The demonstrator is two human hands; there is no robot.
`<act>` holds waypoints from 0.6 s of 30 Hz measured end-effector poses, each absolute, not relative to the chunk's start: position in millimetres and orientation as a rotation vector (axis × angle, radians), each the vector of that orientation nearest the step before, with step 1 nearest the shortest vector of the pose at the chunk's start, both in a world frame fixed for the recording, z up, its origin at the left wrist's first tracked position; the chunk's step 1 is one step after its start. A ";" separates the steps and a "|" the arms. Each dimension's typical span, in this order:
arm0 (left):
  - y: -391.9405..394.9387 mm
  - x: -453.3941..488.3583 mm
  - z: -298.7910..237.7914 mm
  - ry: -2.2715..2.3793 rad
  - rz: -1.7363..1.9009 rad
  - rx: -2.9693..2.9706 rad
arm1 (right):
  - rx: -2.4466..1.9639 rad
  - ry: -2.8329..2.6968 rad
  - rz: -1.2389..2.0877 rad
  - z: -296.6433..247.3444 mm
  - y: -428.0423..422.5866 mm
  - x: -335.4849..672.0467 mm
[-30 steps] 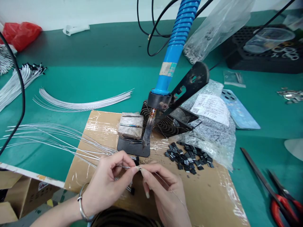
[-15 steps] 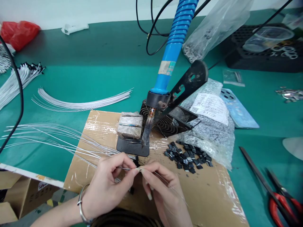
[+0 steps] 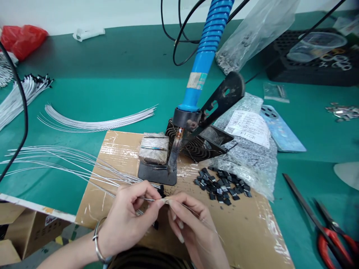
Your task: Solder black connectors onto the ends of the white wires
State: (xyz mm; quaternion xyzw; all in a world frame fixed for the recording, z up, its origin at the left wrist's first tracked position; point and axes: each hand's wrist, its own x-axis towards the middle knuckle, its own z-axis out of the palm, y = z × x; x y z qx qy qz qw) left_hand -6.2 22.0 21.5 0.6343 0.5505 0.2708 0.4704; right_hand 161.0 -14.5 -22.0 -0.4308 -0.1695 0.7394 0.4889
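Far to the left of the blue-handled soldering iron [image 3: 194,91], we see a red bag [image 3: 24,40] and a bundle of white cables [image 3: 25,95] with dark ends. Closer to the iron lies a curved bundle of white wires [image 3: 95,125]; on its near side, loose strands [image 3: 119,178] reach over a cardboard sheet [image 3: 119,147]. Left of the iron's tip and nearer to us, the left hand [image 3: 130,215], with a bangle at its wrist, pinches a thin wire [image 3: 150,199] between thumb and forefinger. Beside the tip, on its left, we note a pale block [image 3: 153,154]. Nearer than the tip and to its right, the right hand [image 3: 196,224] pinches a fine strand [image 3: 191,210]; both hands' fingertips meet, and what lies exactly between them we cannot tell. Right of the tip we find small black pieces [image 3: 223,185], then a bubble-wrap bag [image 3: 267,172] and a blue phone [image 3: 288,130]; well right of the iron lie red-handled scissors [image 3: 307,208].
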 end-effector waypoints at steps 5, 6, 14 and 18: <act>20.1 -4.4 17.6 1.363 0.708 1.552 | -1.068 -0.370 1.781 -20.3 -15.2 157.6; 19.3 -4.4 16.2 1.368 0.716 1.558 | -1.063 -0.369 1.782 -20.4 -15.1 156.9; 16.0 -5.3 12.3 1.378 0.768 1.610 | -1.093 -0.314 1.729 -15.5 -16.2 150.6; 15.4 -3.3 12.9 1.377 0.799 1.633 | -1.067 -0.324 1.738 -19.5 -16.6 152.0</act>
